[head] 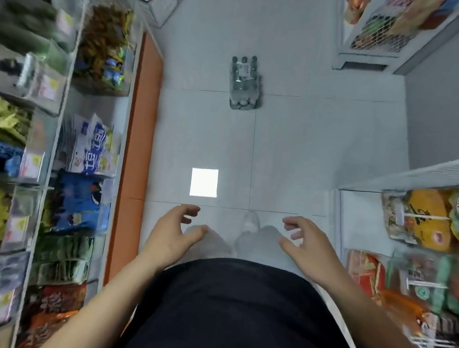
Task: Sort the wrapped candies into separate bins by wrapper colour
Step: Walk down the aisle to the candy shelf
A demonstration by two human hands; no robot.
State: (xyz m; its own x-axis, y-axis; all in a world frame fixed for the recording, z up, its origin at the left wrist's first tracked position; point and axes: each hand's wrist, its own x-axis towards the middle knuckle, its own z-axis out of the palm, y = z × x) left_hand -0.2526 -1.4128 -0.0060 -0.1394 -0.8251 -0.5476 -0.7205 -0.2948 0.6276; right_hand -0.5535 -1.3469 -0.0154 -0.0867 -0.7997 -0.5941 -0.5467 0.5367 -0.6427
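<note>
Head view, wrapped candies: small yellow-brown and blue wrapped pieces (105,49) fill a clear bin high on the left shelving; blur hides whether the other packets are candies.
Bins: clear-fronted bins (34,160) run down the left shelves, holding white-and-blue packets (90,146), blue packets (80,201), and green and red ones lower down.
Left hand (173,231): held over the floor in front of the body, fingers apart and loosely curled, holding nothing.
Right hand (304,244): level with the left and well apart from it, fingers loosely curled, thumb spread, empty.
Body: black top (237,315) below the hands; a white shoe (251,222) shows between them.
Floor (296,138): pale tiles, with a bright square reflection (204,182) just ahead of the hands.
Bottles: a shrink-wrapped pack of bottles (245,84) stands on the floor farther up the aisle.
Right shelving (419,175): white, stocked with orange and red packaged goods, blurred.
</note>
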